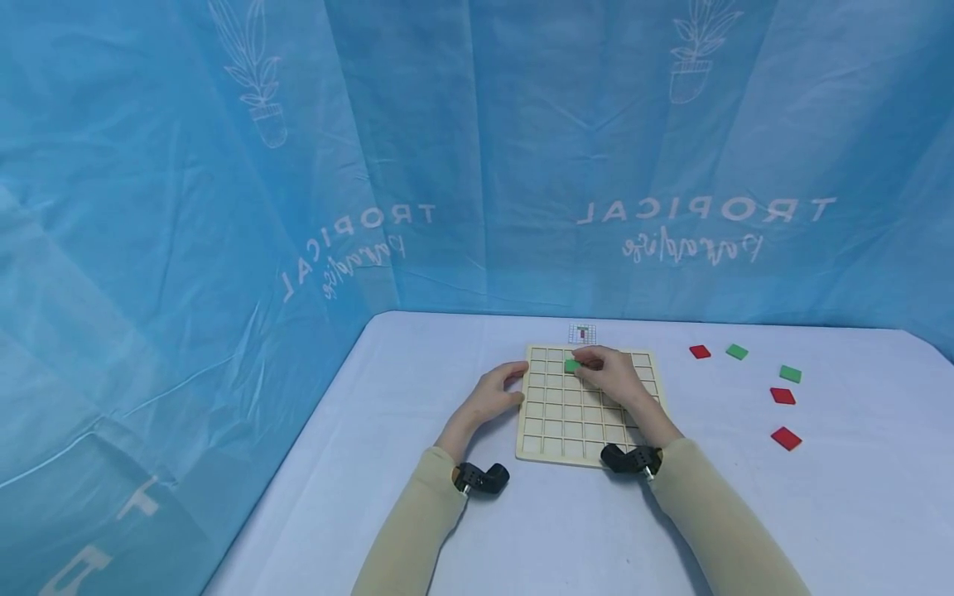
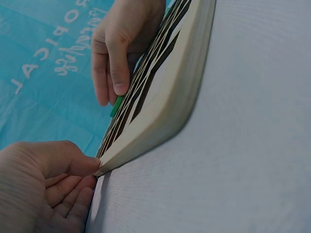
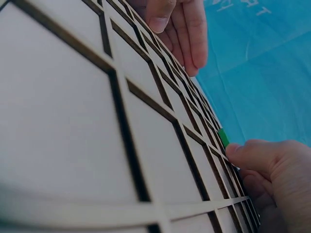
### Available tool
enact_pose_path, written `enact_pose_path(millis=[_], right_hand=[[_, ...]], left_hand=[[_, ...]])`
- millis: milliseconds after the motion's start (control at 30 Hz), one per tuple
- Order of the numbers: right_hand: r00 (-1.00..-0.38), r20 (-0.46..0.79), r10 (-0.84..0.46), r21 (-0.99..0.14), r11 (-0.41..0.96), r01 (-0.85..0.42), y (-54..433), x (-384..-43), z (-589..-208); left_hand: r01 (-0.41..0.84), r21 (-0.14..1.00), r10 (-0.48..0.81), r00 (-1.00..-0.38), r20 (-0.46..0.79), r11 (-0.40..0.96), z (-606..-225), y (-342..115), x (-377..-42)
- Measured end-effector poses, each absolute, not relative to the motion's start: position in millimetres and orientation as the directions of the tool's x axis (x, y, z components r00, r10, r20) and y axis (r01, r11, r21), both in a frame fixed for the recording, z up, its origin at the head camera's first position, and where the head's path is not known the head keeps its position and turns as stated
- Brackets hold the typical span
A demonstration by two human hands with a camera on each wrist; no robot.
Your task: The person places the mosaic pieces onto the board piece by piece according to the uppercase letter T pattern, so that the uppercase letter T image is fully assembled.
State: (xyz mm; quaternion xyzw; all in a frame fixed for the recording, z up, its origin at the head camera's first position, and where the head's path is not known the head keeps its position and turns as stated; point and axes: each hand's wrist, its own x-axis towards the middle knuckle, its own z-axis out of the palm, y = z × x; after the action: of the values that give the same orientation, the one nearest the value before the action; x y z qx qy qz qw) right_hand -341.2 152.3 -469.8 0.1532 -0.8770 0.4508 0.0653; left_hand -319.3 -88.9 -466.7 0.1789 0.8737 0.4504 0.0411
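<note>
A light wooden grid board (image 1: 553, 455) lies on the table, divided into square cells. My right hand (image 1: 613, 377) is over its upper part and pinches a green square tile (image 1: 571, 365) between thumb and fingers. The right wrist view shows this tile (image 3: 223, 137) at the grid surface, partly covered by the thumb; whether it sits in a cell I cannot tell. At the board's left edge my left hand (image 1: 492, 395) touches the rim, thumb and fingers apart. The left wrist view has the left thumb against the board's rim (image 2: 160, 124).
A small printed grid card (image 1: 582, 334) with coloured squares lies behind the board. To the right are loose tiles: green ones (image 1: 737, 352) (image 1: 791, 374) and red ones (image 1: 700, 352) (image 1: 782, 396) (image 1: 786, 439). A blue curtain (image 1: 537, 165) stands behind the white-covered table (image 1: 335, 497).
</note>
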Motion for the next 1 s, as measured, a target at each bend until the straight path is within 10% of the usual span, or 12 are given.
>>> enact_pose_path(millis=[1000], right_hand=[[-0.976, 0.216, 0.024, -0.866, 0.467, -0.180, 243, -348, -419]], left_hand=[[0.276, 0.801, 0.357, -0.930, 0.083, 0.532, -464, -89, -319]])
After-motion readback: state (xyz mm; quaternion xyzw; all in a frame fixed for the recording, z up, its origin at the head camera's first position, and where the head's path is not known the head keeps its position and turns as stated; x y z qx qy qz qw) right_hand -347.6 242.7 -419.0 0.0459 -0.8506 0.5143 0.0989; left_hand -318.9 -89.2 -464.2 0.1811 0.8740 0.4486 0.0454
